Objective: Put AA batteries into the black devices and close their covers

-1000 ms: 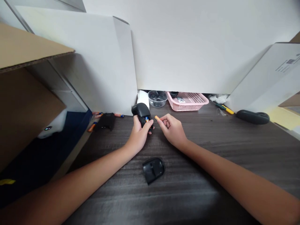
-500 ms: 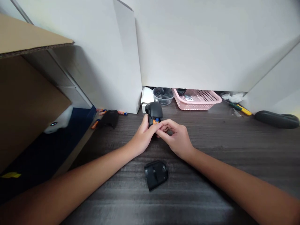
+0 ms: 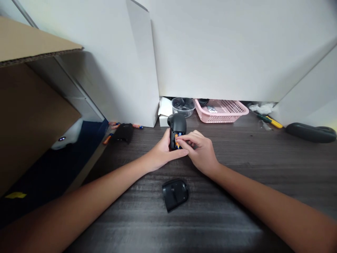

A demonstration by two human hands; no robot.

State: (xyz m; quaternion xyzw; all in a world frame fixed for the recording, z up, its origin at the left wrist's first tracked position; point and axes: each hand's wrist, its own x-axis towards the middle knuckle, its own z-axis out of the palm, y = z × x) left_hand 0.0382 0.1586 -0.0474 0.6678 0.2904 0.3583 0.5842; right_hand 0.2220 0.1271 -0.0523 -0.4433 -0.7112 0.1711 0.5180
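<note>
Being fiddled with: one black gadget (image 3: 178,122).
It's being gripped over the surface (image 3: 223,211) by fingers of the left hand (image 3: 163,151), while an orange battery (image 3: 176,135) is being pinched against it by fingers of the right hand (image 3: 202,149).

White panels (image 3: 216,49) border a dark tabletop (image 3: 210,218).
</note>
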